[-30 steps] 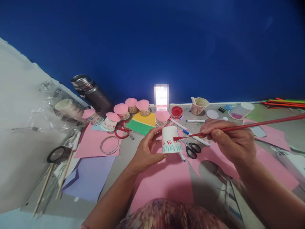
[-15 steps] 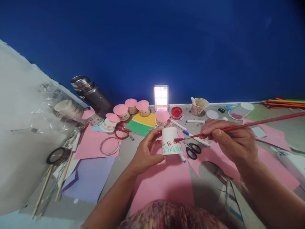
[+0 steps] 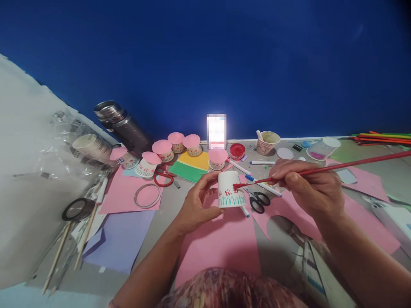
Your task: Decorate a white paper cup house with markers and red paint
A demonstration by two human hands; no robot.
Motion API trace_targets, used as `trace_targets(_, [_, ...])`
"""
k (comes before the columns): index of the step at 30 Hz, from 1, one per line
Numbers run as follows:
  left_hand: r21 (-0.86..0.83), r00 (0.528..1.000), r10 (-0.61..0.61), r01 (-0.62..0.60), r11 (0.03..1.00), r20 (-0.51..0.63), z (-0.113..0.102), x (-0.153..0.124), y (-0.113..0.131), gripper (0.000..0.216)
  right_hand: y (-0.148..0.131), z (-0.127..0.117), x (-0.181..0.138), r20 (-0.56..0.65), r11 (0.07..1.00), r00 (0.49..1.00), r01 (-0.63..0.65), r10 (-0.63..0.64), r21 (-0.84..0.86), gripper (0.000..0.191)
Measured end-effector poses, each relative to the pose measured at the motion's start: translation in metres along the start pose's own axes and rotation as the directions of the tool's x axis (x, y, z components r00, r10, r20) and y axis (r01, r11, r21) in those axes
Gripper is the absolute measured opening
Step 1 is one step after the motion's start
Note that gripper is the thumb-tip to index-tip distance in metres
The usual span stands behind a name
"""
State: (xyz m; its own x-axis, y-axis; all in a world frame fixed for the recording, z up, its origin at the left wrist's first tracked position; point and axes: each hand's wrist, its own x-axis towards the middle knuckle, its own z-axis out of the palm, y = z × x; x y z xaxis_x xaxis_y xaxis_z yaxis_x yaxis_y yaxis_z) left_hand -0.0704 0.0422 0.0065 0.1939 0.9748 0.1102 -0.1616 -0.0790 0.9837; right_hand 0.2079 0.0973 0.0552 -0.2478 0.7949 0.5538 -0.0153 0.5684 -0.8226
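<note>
My left hand grips a white paper cup turned upside down, thumb at its rim and fingers round its far side. Green looping lines and red dabs mark the cup's side. In my right hand is a long red paintbrush, pinched near its ferrule. Its red-tipped bristles touch the cup's right side. Under the cup lies a pink paper sheet. Black-handled scissors and several markers lie just right of the cup. A tub of red paint sits behind it.
Several decorated cups with pink paper tops stand at the back left beside a dark thermos. Red-handled scissors, a tape roll and purple paper lie left. A patterned cup stands behind my right hand.
The brush tip has shifted slightly on the cup, and the red patch beneath it looks larger. My left hand keeps the cup in nearly the same place.
</note>
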Motion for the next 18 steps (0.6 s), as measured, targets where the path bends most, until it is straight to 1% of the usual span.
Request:
trace_targets(5, [-0.025, 1.000, 0.012, -0.012, 1.000, 0.002, 0.0006, 0.0010, -0.0001, 0.080, 0.0005, -0.0014, -0.0002, 0.020, 1.000, 1.000, -0.011, 0.011, 0.002, 0.018])
trace_targets(9, [-0.038, 1.000, 0.015, -0.015, 0.999, -0.002, 0.0008, 0.0010, -0.0008, 0.081, 0.0016, -0.0059, 0.0000, -0.056, 0.998, 0.997, -0.042, 0.045, 0.049, 0.017])
trace_targets(11, [-0.044, 1.000, 0.013, -0.013, 0.999, -0.006, 0.0009, 0.0010, -0.0009, 0.081, 0.0016, -0.0063, 0.0006, -0.065, 0.998, 0.997, -0.038, 0.042, 0.058, 0.017])
trace_targets(16, [-0.045, 1.000, 0.002, -0.002, 0.999, -0.019, 0.0000, 0.0013, -0.0016, 0.082, 0.0002, -0.0018, 0.0014, 0.031, 0.998, 0.999, 0.020, -0.022, 0.061, 0.018])
trace_targets(18, [-0.062, 1.000, 0.005, -0.006, 0.998, -0.022, -0.0010, 0.0017, -0.0026, 0.081, -0.0003, -0.0009, 0.0010, 0.022, 0.998, 1.000, 0.016, -0.017, 0.063, 0.018])
